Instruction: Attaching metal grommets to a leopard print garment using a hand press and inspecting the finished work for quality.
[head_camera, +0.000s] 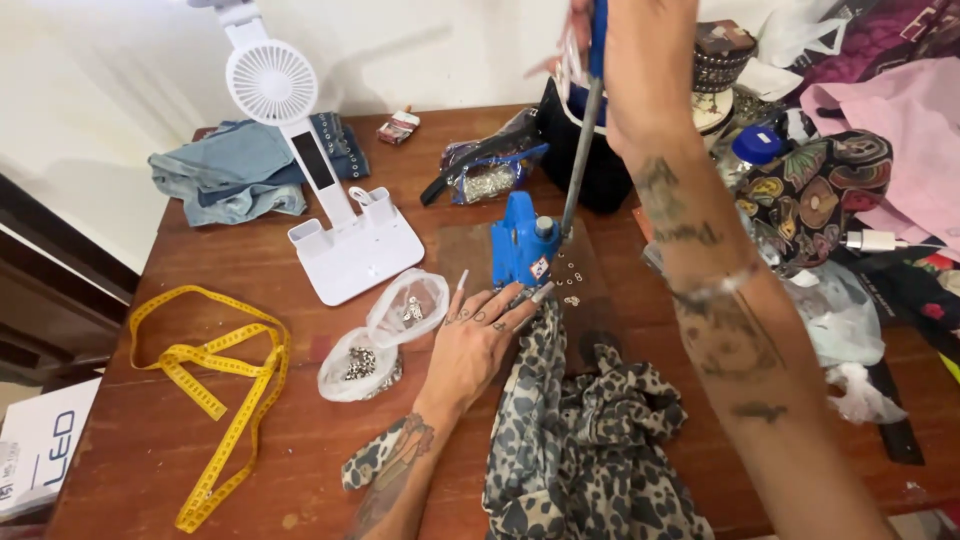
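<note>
From the head view, my left hand (478, 340) lies flat with fingers spread, pressing the leopard-print fabric (575, 440) against the base of the blue hand press (522, 247), which stands near the middle of the wooden table (250, 420). My right hand (600, 30) is raised at the top edge, curled around the press's long lever (580, 150). Just left of my left hand lie two clear bags of metal fittings (385, 335); a yellow tape measure (215, 400) and a white desk fan (300, 150) sit further left.
</note>
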